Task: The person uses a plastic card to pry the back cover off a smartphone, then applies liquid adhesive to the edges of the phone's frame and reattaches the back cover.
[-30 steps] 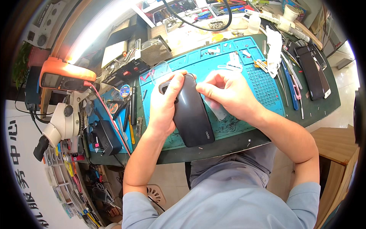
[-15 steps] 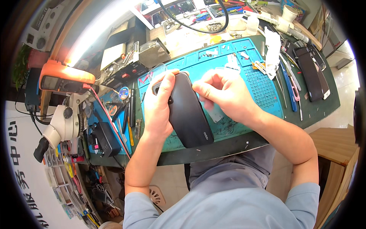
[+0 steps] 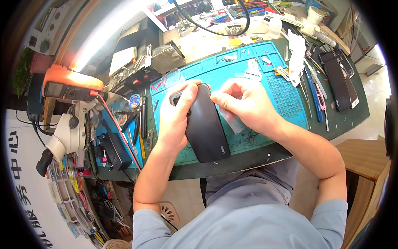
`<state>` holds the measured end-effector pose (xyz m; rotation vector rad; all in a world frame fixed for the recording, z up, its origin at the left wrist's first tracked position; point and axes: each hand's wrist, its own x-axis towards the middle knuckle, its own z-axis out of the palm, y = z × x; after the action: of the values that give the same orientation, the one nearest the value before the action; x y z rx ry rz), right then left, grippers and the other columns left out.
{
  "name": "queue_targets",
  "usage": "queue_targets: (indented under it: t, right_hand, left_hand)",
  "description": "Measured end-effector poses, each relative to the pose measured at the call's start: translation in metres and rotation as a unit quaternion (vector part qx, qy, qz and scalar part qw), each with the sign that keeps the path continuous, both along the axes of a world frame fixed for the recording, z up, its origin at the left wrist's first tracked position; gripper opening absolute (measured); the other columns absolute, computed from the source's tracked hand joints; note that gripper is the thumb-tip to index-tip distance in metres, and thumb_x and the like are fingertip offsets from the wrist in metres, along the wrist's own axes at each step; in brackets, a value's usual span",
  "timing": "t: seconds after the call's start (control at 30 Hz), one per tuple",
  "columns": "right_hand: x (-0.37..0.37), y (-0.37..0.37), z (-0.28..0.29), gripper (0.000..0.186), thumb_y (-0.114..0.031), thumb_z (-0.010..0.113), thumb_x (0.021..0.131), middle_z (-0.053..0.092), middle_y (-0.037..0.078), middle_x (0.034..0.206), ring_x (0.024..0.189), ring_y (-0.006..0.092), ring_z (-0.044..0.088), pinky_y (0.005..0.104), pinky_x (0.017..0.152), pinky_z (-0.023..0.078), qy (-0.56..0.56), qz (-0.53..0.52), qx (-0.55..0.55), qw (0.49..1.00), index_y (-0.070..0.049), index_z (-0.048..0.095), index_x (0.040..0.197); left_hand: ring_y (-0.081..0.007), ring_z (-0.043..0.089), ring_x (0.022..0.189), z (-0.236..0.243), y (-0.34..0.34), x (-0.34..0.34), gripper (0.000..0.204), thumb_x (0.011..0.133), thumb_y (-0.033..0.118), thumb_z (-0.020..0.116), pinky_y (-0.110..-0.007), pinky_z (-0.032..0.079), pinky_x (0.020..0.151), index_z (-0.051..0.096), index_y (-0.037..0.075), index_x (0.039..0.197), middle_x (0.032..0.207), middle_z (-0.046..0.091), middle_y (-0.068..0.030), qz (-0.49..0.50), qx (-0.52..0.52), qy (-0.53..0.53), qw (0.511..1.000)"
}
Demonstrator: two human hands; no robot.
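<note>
My left hand (image 3: 177,116) grips a black phone (image 3: 207,130) from its upper left side, thumb on the back beside the camera bump. The phone is tilted over a teal silicone work mat (image 3: 288,103). My right hand (image 3: 244,103) is closed in a pinch at the phone's upper right edge; what, if anything, is between its fingertips is too small to make out. A translucent sheet (image 3: 233,122) lies under that hand. A clear plastic piece (image 3: 173,79) is just beyond my left hand.
An orange multimeter (image 3: 72,83) and microscope stand (image 3: 68,135) are at left, with hand tools and a black device (image 3: 116,151). Tweezers, screwdrivers and other phones (image 3: 338,81) lie at right. Metal equipment (image 3: 163,60) stands behind. A wooden cabinet (image 3: 360,153) is at lower right.
The phone and my left hand shifted up and left, then back down slightly. My right hand stays pinched at the phone's edge and has moved slightly with it.
</note>
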<state>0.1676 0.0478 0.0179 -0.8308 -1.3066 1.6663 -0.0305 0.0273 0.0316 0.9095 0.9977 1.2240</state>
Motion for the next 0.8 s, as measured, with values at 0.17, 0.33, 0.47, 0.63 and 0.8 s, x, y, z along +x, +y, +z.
queue_targets:
  t: [0.17,0.33,0.47,0.63,0.8]
  right_hand:
    - [0.012,0.017,0.015,0.022,-0.023,0.073,0.097,0.069,0.003,0.075,0.062,0.0089,0.062,0.0244,0.056,0.049,-0.058,0.073,0.029,0.995,-0.001,0.071,0.091]
    - [0.025,0.019,0.047,0.027,-0.021,0.072,0.1,0.066,0.002,0.077,0.064,0.0068,0.059,0.0232,0.056,0.048,-0.159,0.077,0.08,0.981,-0.004,0.064,0.119]
    - [0.025,0.02,0.037,0.027,-0.018,0.067,0.102,0.065,0.001,0.077,0.069,0.0082,0.061,0.0263,0.061,0.051,-0.201,0.011,0.171,0.965,-0.005,0.062,0.125]
    - [0.024,0.018,0.038,0.04,-0.031,0.064,0.105,0.069,0.003,0.094,0.083,0.0127,0.067,0.0313,0.076,0.056,-0.143,0.046,0.106,0.983,-0.004,0.058,0.134]
    - [0.035,0.028,0.033,0.059,-0.045,0.065,0.103,0.07,0.007,0.116,0.102,0.0173,0.069,0.0355,0.084,0.058,-0.057,0.05,0.049,0.996,-0.002,0.054,0.141]
  left_hand:
    - [-0.0109,0.067,0.087,0.003,0.003,-0.001,0.033,0.101,0.028,0.072,-0.027,0.057,0.074,0.064,0.002,0.12,0.104,0.071,-0.007,-0.004,0.004,-0.043,0.999]
    - [-0.0086,0.066,0.083,-0.007,0.008,-0.004,0.03,0.099,0.026,0.075,-0.024,0.055,0.069,0.063,0.006,0.117,0.098,0.069,-0.0021,0.066,0.07,-0.042,0.994]
    - [-0.0068,0.064,0.084,-0.009,0.012,0.006,0.019,0.098,0.018,0.076,-0.022,0.054,0.072,0.067,0.006,0.11,0.099,0.07,-0.0008,0.13,0.163,0.02,0.978]
    - [-0.0056,0.062,0.087,-0.011,0.011,0.001,0.019,0.099,0.019,0.074,-0.021,0.05,0.077,0.067,0.005,0.11,0.1,0.069,0.0002,0.13,0.142,0.011,0.981]
    - [-0.0062,0.06,0.087,-0.015,0.018,-0.004,0.024,0.102,0.024,0.07,-0.023,0.051,0.077,0.064,0.006,0.116,0.102,0.066,0.0004,0.095,0.072,-0.036,0.992]
